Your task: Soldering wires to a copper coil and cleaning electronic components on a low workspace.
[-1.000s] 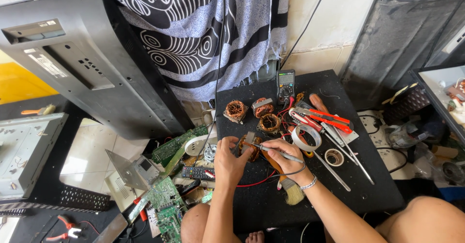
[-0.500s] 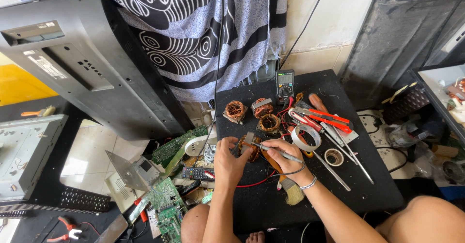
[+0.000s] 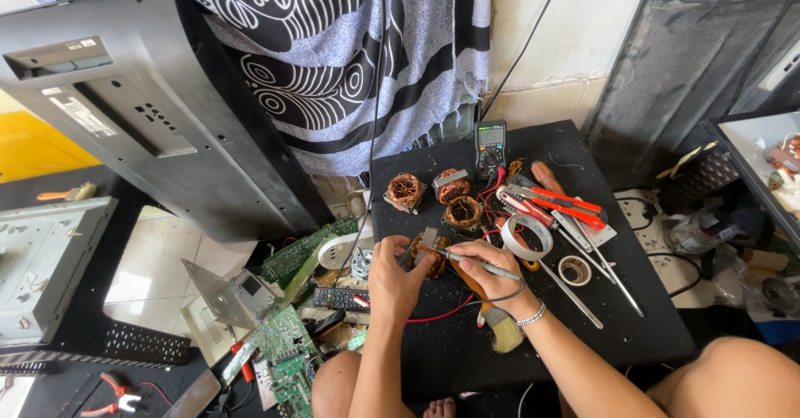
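Patterned black-and-white cloth [image 3: 333, 60] hangs on cream wall [image 3: 575, 26]; pale tile floor [image 3: 158, 268] at left, w/ grey TV back panel [image 3: 125, 110] leaning. Bright daylight.

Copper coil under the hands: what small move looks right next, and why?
Probably ease the pen-like tool tip onto the copper coil and keep the coil braced. The right hand holds the tool in a pencil grip, tip pointing at the coil, while the left hand steadies the coil on the black mat.

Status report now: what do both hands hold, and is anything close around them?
Left hand steadies copper coil. Right hand holds thin probe on it. Brush and red wire lie beside.
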